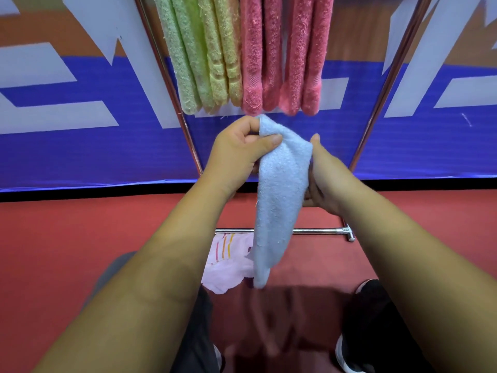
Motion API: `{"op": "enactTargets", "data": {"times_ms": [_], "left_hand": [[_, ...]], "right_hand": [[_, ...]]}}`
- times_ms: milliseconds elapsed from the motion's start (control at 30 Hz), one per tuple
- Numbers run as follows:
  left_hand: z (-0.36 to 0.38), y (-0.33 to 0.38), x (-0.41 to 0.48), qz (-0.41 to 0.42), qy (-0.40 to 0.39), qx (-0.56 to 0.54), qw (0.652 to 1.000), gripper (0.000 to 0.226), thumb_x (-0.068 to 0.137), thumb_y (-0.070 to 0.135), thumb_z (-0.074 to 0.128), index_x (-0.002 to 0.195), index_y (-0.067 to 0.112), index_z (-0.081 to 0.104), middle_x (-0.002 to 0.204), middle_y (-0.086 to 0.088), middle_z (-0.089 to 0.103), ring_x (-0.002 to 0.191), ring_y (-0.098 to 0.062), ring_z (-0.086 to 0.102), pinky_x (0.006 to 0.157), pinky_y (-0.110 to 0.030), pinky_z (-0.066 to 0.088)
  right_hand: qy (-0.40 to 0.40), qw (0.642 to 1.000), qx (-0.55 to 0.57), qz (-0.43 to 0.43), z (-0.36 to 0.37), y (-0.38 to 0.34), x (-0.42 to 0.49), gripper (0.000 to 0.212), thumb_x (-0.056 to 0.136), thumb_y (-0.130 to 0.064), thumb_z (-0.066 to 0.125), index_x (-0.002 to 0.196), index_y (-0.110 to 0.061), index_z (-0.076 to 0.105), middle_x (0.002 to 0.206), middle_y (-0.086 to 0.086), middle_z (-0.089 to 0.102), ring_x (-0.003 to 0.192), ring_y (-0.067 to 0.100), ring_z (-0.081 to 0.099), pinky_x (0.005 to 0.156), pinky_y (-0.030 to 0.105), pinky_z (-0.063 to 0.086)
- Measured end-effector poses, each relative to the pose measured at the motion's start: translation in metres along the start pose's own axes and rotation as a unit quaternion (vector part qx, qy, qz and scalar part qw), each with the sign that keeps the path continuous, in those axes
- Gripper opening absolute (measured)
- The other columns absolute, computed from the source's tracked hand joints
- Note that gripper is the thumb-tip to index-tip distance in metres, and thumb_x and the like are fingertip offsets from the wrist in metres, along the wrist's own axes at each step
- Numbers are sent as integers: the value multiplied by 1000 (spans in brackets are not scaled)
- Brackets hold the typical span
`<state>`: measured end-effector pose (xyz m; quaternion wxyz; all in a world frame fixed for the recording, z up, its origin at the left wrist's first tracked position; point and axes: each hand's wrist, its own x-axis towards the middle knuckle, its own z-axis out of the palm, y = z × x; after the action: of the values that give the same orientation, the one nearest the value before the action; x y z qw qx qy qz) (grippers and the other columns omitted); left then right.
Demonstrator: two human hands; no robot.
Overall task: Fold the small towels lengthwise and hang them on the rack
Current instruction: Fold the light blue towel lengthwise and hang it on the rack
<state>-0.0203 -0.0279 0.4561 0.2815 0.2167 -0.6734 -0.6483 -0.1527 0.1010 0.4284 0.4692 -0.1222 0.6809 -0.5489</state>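
While the left hand [236,149] pinches the top of the blue towel [277,205] and the right hand [325,179] grips its side edge (fingers partly hidden), the towel hangs long axis downward, just below the hung towels [252,63] on the rack [387,84].

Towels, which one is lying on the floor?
The pale pink striped towel, on the floor by the rack's base bar. Green towels and dark pink towels hang; left hand and right hand hold the light blue towel.
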Motion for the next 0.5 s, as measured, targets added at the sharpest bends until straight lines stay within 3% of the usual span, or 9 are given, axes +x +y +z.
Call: {"op": "enactTargets", "data": {"times_ms": [100,167,233,300,400,500], "left_hand": [[-12,-2,4,-7,69,15,998,12,95,10,78,103,5,71,79,-12,70,70,-18,64,56,-29,55],[-19,-4,6,-29,106,-5,994,15,95,11,78,105,2,72,89,-16,77,77,-22,72,62,-35,62],[-25,-6,7,-58,137,-32,988,15,96,13,77,105,1,74,101,-20,81,85,-26,78,67,-38,64],[-30,-8,8,-82,157,-57,983,11,97,12,76,102,2,76,104,-22,80,93,-31,80,68,-36,64],[-34,-11,9,-105,175,-76,976,14,98,13,76,104,1,76,106,-22,81,102,-37,79,71,-37,66],[-33,-11,9,-111,142,-89,980,15,103,18,69,113,8,75,112,-16,81,105,-28,79,84,-42,65]], "right_hand": [[-37,999,-28,-20,4,1,2,98,99,-87,29,117,-6,82,113,22,81,98,35,81,88,45,65],[-57,995,-56,-55,5,-3,-2,73,102,-75,48,112,-11,82,105,11,83,88,25,79,85,40,64],[-68,990,-88,-84,9,-5,-7,37,102,-48,67,104,-13,78,97,1,82,83,19,76,78,35,62],[-76,987,-93,-108,13,-4,-8,14,100,-27,74,100,-13,72,91,3,77,79,18,72,68,29,60],[-50,984,-90,-145,17,-3,-6,8,98,-16,76,101,-9,71,84,8,72,69,14,68,64,28,59],[-24,982,-77,-173,18,-3,-5,9,98,-16,76,97,-7,73,81,7,71,69,14,65,69,33,58]]}}
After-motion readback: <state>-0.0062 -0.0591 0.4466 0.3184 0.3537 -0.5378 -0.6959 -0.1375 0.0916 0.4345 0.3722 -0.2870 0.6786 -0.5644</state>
